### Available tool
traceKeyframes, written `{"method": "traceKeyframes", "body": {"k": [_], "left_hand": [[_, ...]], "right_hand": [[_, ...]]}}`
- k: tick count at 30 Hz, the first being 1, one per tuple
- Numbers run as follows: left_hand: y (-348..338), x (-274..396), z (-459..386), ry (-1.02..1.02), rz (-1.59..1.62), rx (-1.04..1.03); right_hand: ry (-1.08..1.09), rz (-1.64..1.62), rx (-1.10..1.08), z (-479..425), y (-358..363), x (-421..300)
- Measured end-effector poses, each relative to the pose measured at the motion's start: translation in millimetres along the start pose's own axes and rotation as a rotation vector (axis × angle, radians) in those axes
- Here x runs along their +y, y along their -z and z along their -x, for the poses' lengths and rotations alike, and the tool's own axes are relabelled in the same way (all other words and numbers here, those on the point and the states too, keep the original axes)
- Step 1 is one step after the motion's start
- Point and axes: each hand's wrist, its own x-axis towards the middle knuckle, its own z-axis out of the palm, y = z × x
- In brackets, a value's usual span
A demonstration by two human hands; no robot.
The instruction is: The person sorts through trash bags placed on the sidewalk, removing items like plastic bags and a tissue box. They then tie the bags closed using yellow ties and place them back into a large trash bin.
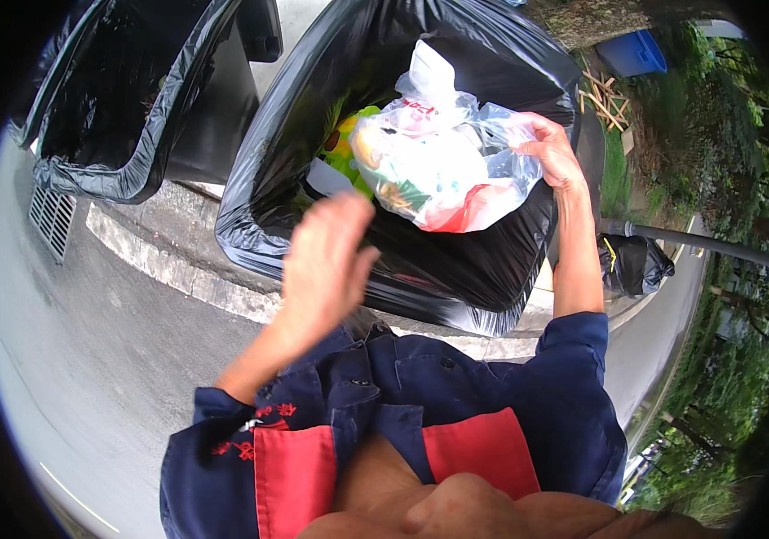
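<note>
Straight before me stands a large bin lined with a black plastic bag point(465, 269), the liner folded over its rim. My right hand point(549, 151) pinches the edge of a translucent plastic bag point(438, 162) filled with white, green and orange-brown refuse, with red print on it. That bag is at the bin's mouth. My left hand point(330, 249), blurred, is raised over the bin's near left rim, its fingers apart and holding nothing. Beneath the translucent bag, deeper in the bin, a yellow-green printed packet point(347, 151) shows in part.
Another black-lined bin point(98, 87) stands at the left, near a drain grate point(53, 219). A stone kerb point(182, 269) runs below the bins. At the right are a blue container point(630, 54), wooden sticks point(603, 101), a metal pole point(708, 244) and a tied black rubbish bag point(630, 266).
</note>
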Motion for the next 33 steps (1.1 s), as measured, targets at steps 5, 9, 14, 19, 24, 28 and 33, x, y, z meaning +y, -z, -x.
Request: {"method": "traceKeyframes", "body": {"k": [5, 9, 14, 19, 24, 28, 33], "left_hand": [[-30.1, -54.3, -64.1, 0.384, 0.316, -0.389], [-66.7, -60.2, -98.0, 0.495, 0.493, -0.458], [-102.0, -43.1, -96.6, 0.186, 0.276, -0.221], [-104.4, -31.4, -112.5, 0.057, 0.317, -0.140], [-105.4, -30.8, -114.4, 0.157, 0.297, -0.111], [-106.9, -29.5, -104.2, 0.047, 0.229, -0.158], [-93.5, 7.9, -72.4, -0.195, 0.080, -0.310]], "right_hand": [[0.141, -0.039, 0.037, 30.0, -8.9, -25.9], [0.209, -0.269, 0.022, 31.4, -14.2, -15.8], [0.132, -0.348, 0.162, 28.0, -57.5, 24.1], [0.161, -0.129, 0.071, 40.8, -82.1, 26.3], [0.128, 0.361, 0.147, 31.9, -119.6, 33.3], [0.066, 0.446, 0.370, 22.8, -131.6, 38.9], [0.120, 0.161, 0.496, 32.0, -102.8, 56.8]]}}
